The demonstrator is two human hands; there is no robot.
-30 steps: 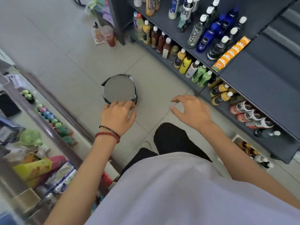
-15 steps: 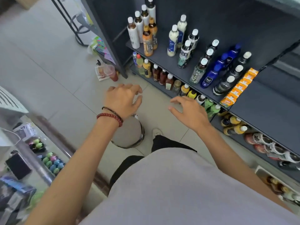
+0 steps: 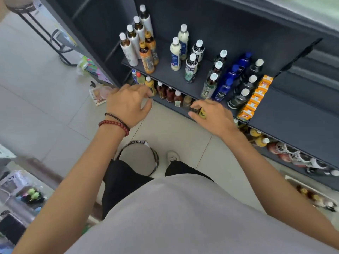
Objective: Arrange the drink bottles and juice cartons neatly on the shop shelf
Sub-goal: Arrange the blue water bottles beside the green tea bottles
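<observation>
Grey shirt fabric (image 3: pixel 183 217) fills the bottom of the view, above black trousers and a round stool (image 3: pixel 139 158) standing between the person's legs on pale floor tiles (image 3: pixel 174 129). Both bare arms reach forward over the floor. The left hand (image 3: pixel 128 105), with bead bracelets (image 3: pixel 117 125) at the wrist, hovers with fingers spread and loosely bent, holding nothing. The right hand (image 3: pixel 212 118) is spread the same way and looks empty. Its fingers overlap a small yellow bottle (image 3: pixel 202 112) on the lower shelf, but contact cannot be confirmed. Just past the hands, brown and yellow lower-shelf bottles (image 3: pixel 170 93) stand close together under the dark middle shelf (image 3: pixel 165 76), and further right some bottles lie on their sides (image 3: pixel 293 156). On the middle shelf, upright drink bottles stand in loose, uneven groups, among them blue bottles (image 3: pixel 229 79). A line of orange juice cartons (image 3: pixel 255 97) runs front to back beside them. This looks like the reach before a first grasp. The next move likely calls for picking one bottle and closing the fingers round its body without tipping its neighbours. Headroom under the middle board looks tight. The bare board (image 3: pixel 293 114) right of the cartons offers room, while the stool limits stepping back.
</observation>
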